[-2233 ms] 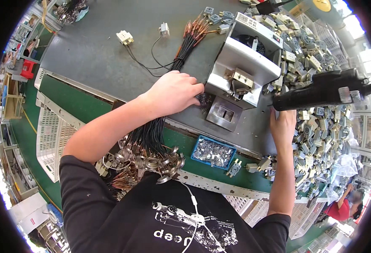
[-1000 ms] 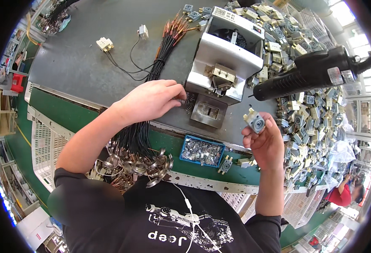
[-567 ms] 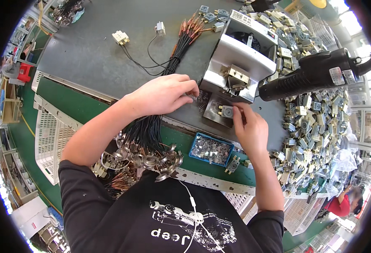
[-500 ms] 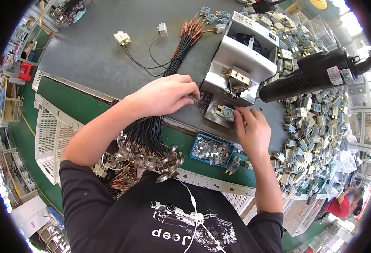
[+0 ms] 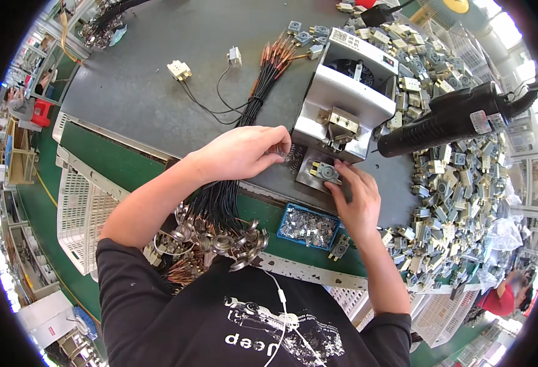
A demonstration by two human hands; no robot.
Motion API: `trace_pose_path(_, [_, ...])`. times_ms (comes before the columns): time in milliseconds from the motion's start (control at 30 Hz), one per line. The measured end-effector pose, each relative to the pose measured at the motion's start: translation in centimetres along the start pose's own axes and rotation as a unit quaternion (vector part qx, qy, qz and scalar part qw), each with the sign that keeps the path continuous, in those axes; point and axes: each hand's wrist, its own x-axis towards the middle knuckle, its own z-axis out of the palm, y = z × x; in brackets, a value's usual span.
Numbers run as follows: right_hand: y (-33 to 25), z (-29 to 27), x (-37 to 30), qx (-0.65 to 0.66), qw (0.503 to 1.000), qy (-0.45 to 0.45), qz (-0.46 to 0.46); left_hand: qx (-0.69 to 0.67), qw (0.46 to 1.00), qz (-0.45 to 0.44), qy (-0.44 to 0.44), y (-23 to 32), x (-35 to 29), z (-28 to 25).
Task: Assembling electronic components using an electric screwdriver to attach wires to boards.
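R hand [image 5: 361, 197] grips grey connector [image 5: 326, 172] on metal block [image 5: 310, 181]!

Far L we've got a cream plug [image 5: 179, 70] w/ thin blk wires, lying on the bench [image 5: 128, 67]. Next, the blk cable bundle [image 5: 254, 113] passes under our L hand [image 5: 241, 153]: fingers curled nr some dk coils [image 5: 294, 160], almost closed, & we can't tell if they hold anything. Then our connector, flat atop the block, just in front of the silver machine [image 5: 345, 85]. Our R thumb & index are abt a connector-width apart, pressed to its edges. Over R, we see a tilted blk power driver [image 5: 443, 122], then a big connector heap [image 5: 455, 196].
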Motion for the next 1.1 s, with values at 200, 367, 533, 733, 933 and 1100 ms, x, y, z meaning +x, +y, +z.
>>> trace_pose_path(200, [-2.0, -0.4, 1.8, -0.065, 0.993, 0.004, -0.097, -0.047, 0.999, -0.007, 0.002, 0.3, 0.2, -0.4])
trace_pose_path(367, [-4.5, 0.6, 5.5, 0.156, 0.985, -0.020, -0.077, -0.222, 0.974, -0.038, 0.028, 1.8, 0.5, -1.6])
trace_pose_path(533, [-6.0, 0.7, 6.2, 0.250, 0.968, -0.002, -0.013, -0.345, 0.937, -0.039, 0.031, 1.5, 0.2, -2.6])
trace_pose_path(733, [-5.7, 1.0, 5.4, 0.273, 0.962, -0.007, 0.017, -0.343, 0.937, -0.014, 0.060, 1.7, -0.1, -2.6])
trace_pose_path(933, [-5.8, 0.9, 4.9, 0.379, 0.911, -0.086, 0.137, -0.173, 0.982, -0.015, 0.068, 1.8, -0.6, -2.8])
trace_pose_path(1100, [-5.4, 1.4, 4.5, 0.358, 0.918, -0.094, 0.139, -0.202, 0.978, 0.005, 0.053, 1.4, -0.5, -1.5])
